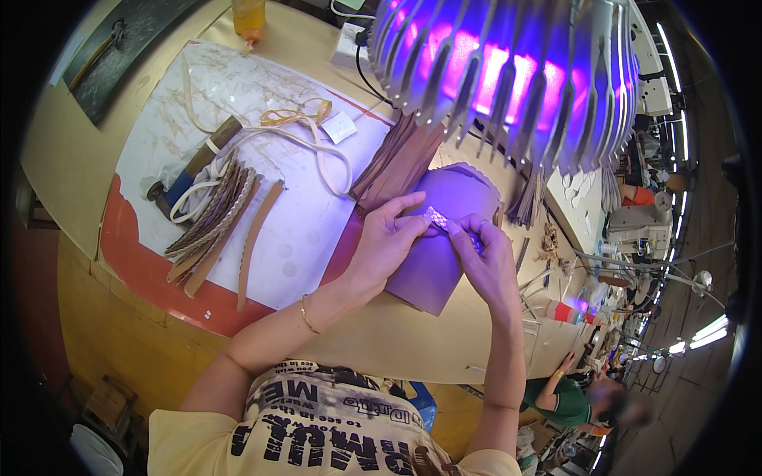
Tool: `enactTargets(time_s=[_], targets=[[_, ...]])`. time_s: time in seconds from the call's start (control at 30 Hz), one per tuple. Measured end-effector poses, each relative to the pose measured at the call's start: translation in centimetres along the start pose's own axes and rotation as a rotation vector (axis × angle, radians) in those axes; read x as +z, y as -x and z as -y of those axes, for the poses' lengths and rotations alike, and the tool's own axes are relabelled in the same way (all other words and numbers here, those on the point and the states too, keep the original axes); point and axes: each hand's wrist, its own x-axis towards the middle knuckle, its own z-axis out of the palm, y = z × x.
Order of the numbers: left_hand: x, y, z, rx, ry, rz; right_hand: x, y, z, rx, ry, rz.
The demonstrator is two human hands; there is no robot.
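Note:
Between my two hands is a short end of a braided strap, lit purple-white, with a plaited surface. My left hand pinches its left end between thumb and fingers. From the other side my right hand grips the strap, its fingers curled so that the rest of the strap is mostly hidden. Both hands are just above a brown sheet with a ragged far edge, tinted purple by the light. Left of that sheet, a bundle of brown strips lies on the table.
A finned metal lamp glowing purple hangs over the far right. Braided straps and a hammer lie on a white board. An orange-capped bottle stands farther back. Another person in green is at lower right.

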Motion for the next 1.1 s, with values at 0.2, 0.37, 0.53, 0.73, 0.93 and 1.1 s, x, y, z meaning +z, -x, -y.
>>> enactTargets(time_s=[0.2,0.37,0.53,0.73,0.93,1.1], targets=[[-0.4,-0.2,0.1,0.073,-0.107,0.006,0.1,0.1,0.1,0.021,-0.001,-0.004],[-0.5,-0.8,0.4,0.119,-0.145,0.002,0.2,0.2,0.1,0.011,0.004,-0.016],[-0.2,-1.0,0.6,0.107,-0.085,-0.011,0.5,0.1,0.0,-0.064,0.027,-0.086],[-0.6,-1.5,0.9,0.128,-0.185,0.010,0.4,0.3,0.2,-0.022,0.061,-0.063],[-0.8,-1.0,0.7,0.173,-0.153,-0.044,0.9,0.0,-0.4,-0.094,0.038,-0.128],[-0.6,-0.5,0.2,0.206,-0.091,-0.017,0.8,0.1,-0.7,-0.054,0.030,-0.094]])
